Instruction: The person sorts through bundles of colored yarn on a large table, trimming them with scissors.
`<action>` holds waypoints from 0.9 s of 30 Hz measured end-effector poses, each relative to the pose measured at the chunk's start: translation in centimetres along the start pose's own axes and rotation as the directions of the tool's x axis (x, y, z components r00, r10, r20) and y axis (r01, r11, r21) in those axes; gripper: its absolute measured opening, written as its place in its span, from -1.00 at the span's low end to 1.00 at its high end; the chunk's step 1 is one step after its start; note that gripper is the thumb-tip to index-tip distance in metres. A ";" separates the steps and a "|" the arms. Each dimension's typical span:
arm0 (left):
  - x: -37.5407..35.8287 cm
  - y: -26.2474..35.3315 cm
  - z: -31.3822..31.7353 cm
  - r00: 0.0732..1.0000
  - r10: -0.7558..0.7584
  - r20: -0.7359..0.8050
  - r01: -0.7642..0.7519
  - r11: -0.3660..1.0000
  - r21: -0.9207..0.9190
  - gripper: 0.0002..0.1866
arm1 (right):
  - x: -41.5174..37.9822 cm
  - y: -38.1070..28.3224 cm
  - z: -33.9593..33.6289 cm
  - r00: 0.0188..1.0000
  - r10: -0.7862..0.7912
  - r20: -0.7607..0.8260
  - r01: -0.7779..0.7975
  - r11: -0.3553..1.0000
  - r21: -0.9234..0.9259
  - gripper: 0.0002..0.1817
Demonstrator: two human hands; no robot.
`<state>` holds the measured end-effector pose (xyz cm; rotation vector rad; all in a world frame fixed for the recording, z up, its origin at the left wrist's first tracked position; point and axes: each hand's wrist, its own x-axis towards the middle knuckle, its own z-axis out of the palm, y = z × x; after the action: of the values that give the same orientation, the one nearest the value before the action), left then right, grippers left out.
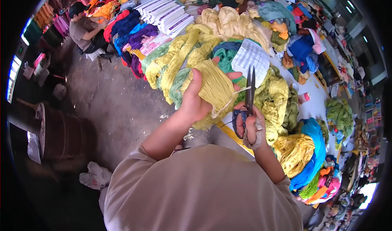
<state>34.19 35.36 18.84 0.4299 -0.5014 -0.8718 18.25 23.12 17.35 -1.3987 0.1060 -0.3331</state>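
Note:
A yellow skein of yarn [216,86] is gripped in my left hand [194,101], the thumb along its near side and fingertips showing at its far edge. My right hand [256,128] is wrapped round the handles of a pair of scissors [250,94], whose dark blades point upward just right of the skein. A short pale thread stretches from the skein's right edge to the blades. Underneath lie more yellow-green skeins [179,63] and teal yarn [226,59]. A printed paper sheet [251,61] rests on the yarn behind the blades.
Yarn heaps cover much of the long table, including cream [228,22], olive [271,104] and bright blue [312,157] ones. Stacked white printed packs [165,16] stand at the back. A seated person [83,32] works at far left. A rusty drum [65,133] stands on the floor.

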 end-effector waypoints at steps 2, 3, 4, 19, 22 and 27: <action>0.2 0.1 -0.1 0.999 0.034 0.021 -0.034 0.999 -0.023 -0.11 | 0.0 0.0 0.3 0.997 -0.070 -0.041 0.073 0.995 0.067 -0.35; 0.2 0.1 -0.3 0.999 0.037 0.020 -0.036 0.999 -0.025 -0.11 | 0.1 0.0 0.1 0.996 -0.083 -0.012 0.084 0.995 0.061 -0.28; 0.1 0.2 -0.5 0.991 0.045 0.123 -0.050 0.998 0.045 -0.10 | 0.2 0.5 0.1 0.997 -0.082 -0.008 0.082 0.995 0.058 -0.28; 0.8 1.1 2.5 0.839 0.151 0.522 -0.501 -0.157 0.851 -0.11 | 1.5 4.0 -1.4 0.946 -0.307 -0.104 0.290 0.945 -0.151 -0.02; 0.4 4.2 0.3 0.816 -0.078 0.573 -0.575 -0.217 0.789 -0.07 | 2.0 0.4 0.2 0.979 -0.179 -0.098 0.193 0.967 0.164 -0.08; -3.1 8.8 -6.7 0.922 0.047 0.384 -0.329 -0.425 0.843 0.15 | 1.6 -1.6 -5.3 0.969 -0.225 -0.099 0.226 0.974 0.000 -0.11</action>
<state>41.71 43.91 17.55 1.9164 -1.5058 0.2908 18.02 17.38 18.19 -1.3857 0.0249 -0.5910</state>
